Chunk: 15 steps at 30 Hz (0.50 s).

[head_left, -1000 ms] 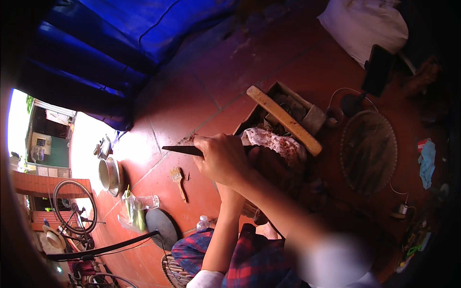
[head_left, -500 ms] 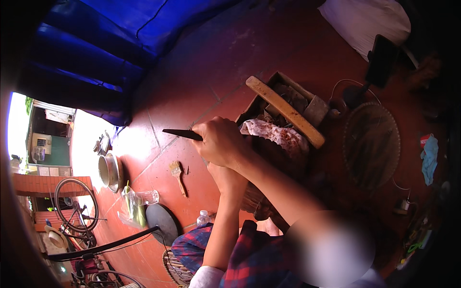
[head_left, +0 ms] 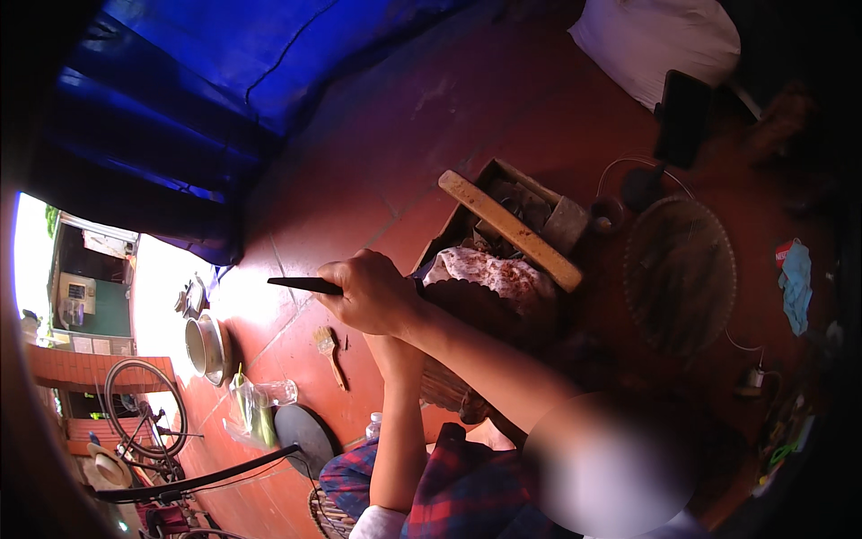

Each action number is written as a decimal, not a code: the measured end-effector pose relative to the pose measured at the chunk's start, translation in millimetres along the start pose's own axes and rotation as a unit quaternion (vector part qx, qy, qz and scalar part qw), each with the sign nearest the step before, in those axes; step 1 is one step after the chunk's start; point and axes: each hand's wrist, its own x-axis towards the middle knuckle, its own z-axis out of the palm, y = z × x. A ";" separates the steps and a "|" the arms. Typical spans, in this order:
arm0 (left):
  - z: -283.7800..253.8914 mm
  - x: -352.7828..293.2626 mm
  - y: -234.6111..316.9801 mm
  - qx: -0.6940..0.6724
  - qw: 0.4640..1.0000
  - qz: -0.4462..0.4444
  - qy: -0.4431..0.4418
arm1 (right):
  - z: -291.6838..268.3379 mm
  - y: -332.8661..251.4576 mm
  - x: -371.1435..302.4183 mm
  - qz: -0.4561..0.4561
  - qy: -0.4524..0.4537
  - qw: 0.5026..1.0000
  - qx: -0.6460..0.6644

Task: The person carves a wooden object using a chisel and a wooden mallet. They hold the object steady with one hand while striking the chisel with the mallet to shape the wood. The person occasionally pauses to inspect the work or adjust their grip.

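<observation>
My right hand (head_left: 370,292) is closed around a dark, flat, tapered tool (head_left: 303,285) whose narrow end points left; its exact kind does not show. Just below and behind it is my left hand (head_left: 388,349), its fingers hidden by the right hand and wrist. Under my right forearm, a dark brown piece with a scalloped edge (head_left: 444,386), seemingly carved wood, lies close to my lap. Beyond it a white cloth with reddish-brown stains (head_left: 494,272) is bunched against a wooden box (head_left: 492,172).
A wooden bar (head_left: 510,229) lies across the box. On the red tiled floor are a paintbrush (head_left: 330,357), a metal pot (head_left: 206,349), a plastic bag of green vegetables (head_left: 251,413) and a round black base (head_left: 305,437). A woven tray (head_left: 680,274) is at right.
The whole view has shifted, moving the scene left and down in the picture. My hands and the dark tool have moved slightly farther left; the right-hand grip looks unchanged.
</observation>
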 end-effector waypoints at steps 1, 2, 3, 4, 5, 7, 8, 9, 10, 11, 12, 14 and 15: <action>-1.2 -1.9 5.7 0.016 1.000 -0.008 0.010 | -1.7 -4.9 -5.2 -0.002 -0.012 1.000 -0.029; 2.6 -4.8 14.2 0.026 0.999 -0.017 0.015 | -7.6 -4.0 -11.1 0.001 -0.022 0.998 -0.064; 3.8 -5.6 21.3 0.159 0.987 -0.002 0.007 | -10.0 2.5 -11.9 0.036 -0.030 0.995 -0.089; 7.0 -6.8 20.6 0.188 0.979 -0.061 -0.053 | -17.9 9.7 -8.0 0.091 -0.043 0.993 -0.057; 5.6 -4.4 21.9 0.147 0.984 -0.076 -0.072 | -16.9 10.8 -7.9 0.082 -0.032 0.994 -0.060; 0.1 -0.2 11.8 0.038 0.997 -0.043 -0.050 | -3.7 8.5 -1.1 0.050 -0.018 0.998 -0.024; -3.4 2.3 8.0 -0.032 0.999 0.009 -0.006 | 3.8 5.2 4.0 0.020 -0.015 1.000 0.012; -7.9 3.3 10.3 -0.028 0.999 0.007 -0.025 | 6.9 4.9 7.0 0.017 -0.012 1.000 0.007; -11.1 1.2 7.2 -0.004 1.000 0.010 -0.008 | 8.5 0.0 5.6 0.009 -0.021 1.000 -0.009; -9.2 -2.0 1.9 0.018 1.000 0.015 0.009 | 5.9 -3.9 1.6 0.001 -0.028 0.999 -0.029; -7.2 -4.3 -0.4 0.040 0.999 0.018 0.027 | 3.2 -6.1 -1.4 -0.007 -0.036 0.998 -0.047; -1.1 -5.3 24.3 0.176 0.984 -0.007 0.002 | -4.7 6.6 -6.3 0.060 -0.046 0.996 -0.055; 3.4 -4.2 21.8 0.150 0.988 -0.034 -0.022 | -9.7 9.6 -5.0 0.062 -0.043 0.995 -0.064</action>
